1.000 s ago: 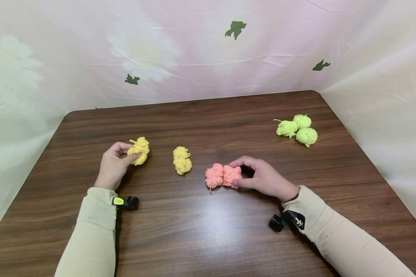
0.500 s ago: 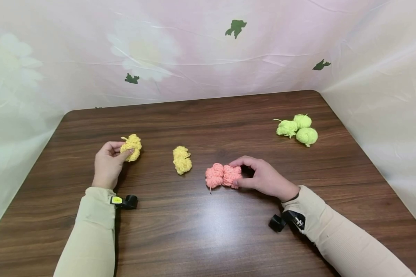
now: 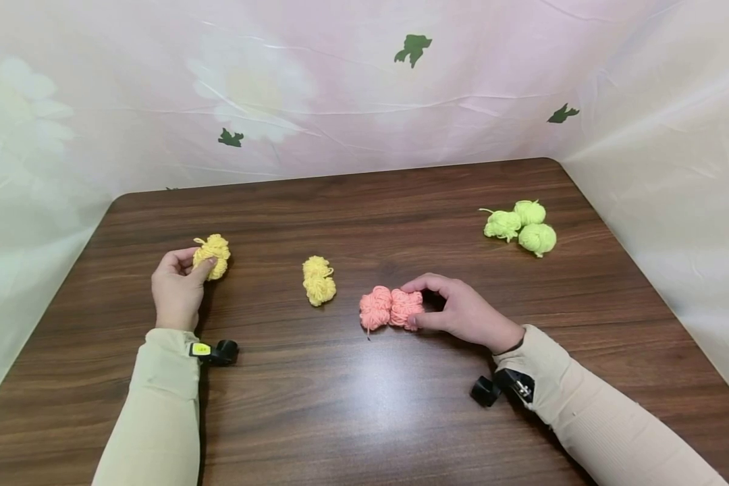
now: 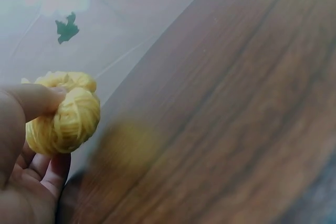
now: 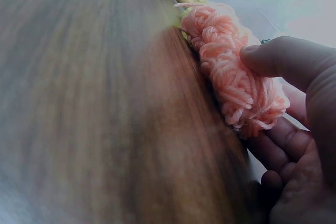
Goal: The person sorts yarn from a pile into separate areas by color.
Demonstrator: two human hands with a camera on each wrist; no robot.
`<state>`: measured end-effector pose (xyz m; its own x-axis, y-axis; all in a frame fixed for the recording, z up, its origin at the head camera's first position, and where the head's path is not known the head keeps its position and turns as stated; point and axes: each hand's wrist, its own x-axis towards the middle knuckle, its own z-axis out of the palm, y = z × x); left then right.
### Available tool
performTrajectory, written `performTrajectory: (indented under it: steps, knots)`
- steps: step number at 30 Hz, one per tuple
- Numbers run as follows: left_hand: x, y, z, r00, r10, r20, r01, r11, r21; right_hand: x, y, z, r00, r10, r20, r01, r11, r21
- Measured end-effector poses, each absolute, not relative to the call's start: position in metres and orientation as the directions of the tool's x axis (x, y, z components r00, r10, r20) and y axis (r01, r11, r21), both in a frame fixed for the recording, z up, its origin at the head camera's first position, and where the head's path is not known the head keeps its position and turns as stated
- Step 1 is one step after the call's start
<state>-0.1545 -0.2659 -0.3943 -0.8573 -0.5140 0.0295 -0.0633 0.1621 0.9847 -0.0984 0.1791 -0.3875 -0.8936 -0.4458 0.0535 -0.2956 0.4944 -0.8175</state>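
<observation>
On the left side of the table, my left hand (image 3: pixel 179 287) pinches a yellow yarn ball (image 3: pixel 213 255) between thumb and fingers. The left wrist view shows the thumb pressed into the strands of this yellow yarn (image 4: pixel 73 116). Near the middle, my right hand (image 3: pixel 464 312) grips the right-hand one of two touching pink yarn balls (image 3: pixel 406 309); its thumb lies on the near side and its fingers on the far side. The other pink yarn ball (image 3: pixel 374 308) sits against it, a loose end trailing. In the right wrist view the pink yarn (image 5: pixel 231 72) fills the grasp.
Between the hands lies more yellow yarn (image 3: pixel 318 281) in two touching lumps. Several light green yarn balls (image 3: pixel 537 239) cluster at the back right of the brown wooden table (image 3: pixel 352 216). A floral sheet (image 3: pixel 340 81) hangs behind the table and along its sides.
My left hand has moved left and slightly away from me, carrying the yellow yarn ball. The right hand has stayed in place on the pink yarn ball.
</observation>
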Motion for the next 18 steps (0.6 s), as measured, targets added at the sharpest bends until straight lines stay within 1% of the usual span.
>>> performTrajectory:
  steps: [2,7,12,18]
  knots:
    - [-0.155,-0.268,-0.394,-0.851,-0.525,0.019,-0.085,0.173,0.981,-0.098,0.179,-0.388,-0.893,-0.446,0.053,-0.295,0.494,-0.818]
    - [-0.158,-0.278,-0.394,-0.828,-0.560,0.032,-0.134,0.254,0.958,-0.098,0.179,-0.387,-0.894,-0.445,0.053,-0.297,0.500,-0.813]
    - [-0.162,-0.292,-0.395,-0.793,-0.609,0.035,-0.157,0.260,0.953,-0.099,0.179,-0.387,-0.896,-0.442,0.052,-0.297,0.507,-0.809]
    - [-0.161,-0.297,-0.395,-0.791,-0.610,0.031,-0.191,0.295,0.936,-0.099,0.179,-0.388,-0.893,-0.447,0.057,-0.306,0.508,-0.805]
